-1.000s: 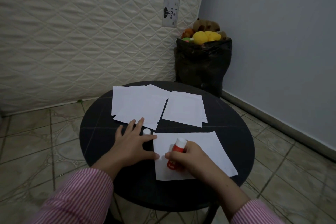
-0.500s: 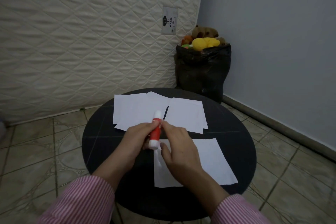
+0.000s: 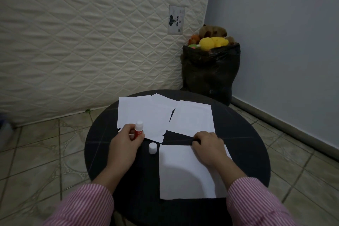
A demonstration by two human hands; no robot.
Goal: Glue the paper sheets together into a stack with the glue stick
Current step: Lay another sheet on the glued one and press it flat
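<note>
Head view, read from the left of the frame: the left hand (image 3: 125,139) is closed around the glue stick (image 3: 138,130), held upright with its white tip up and its long axis running up the frame; the stick is uncapped, since the white cap (image 3: 152,148) stands on the table (image 3: 244,148) just right of that hand. Behind the stick, a loose pile of sheets (image 3: 145,115) lies at centre, with a second pile (image 3: 192,115) beside it to the right. Nearest the person, a single sheet (image 3: 183,170) lies flat at lower centre. The right hand (image 3: 207,145) rests on that sheet's far edge, fingers curled down near the second pile's near corner; whether it pinches paper I cannot tell. The turning relation: the second pile lies just beyond the right hand, up the frame, so that hand looks the nearer one to draw a sheet down onto the near sheet, while the glue waits off to the left. The table is round, dark and matte. Around it are a tiled floor, a quilted mattress (image 3: 82,33) leaning at upper left, a black bag (image 3: 211,73) of soft toys in the corner, and a grey wall on the right.
</note>
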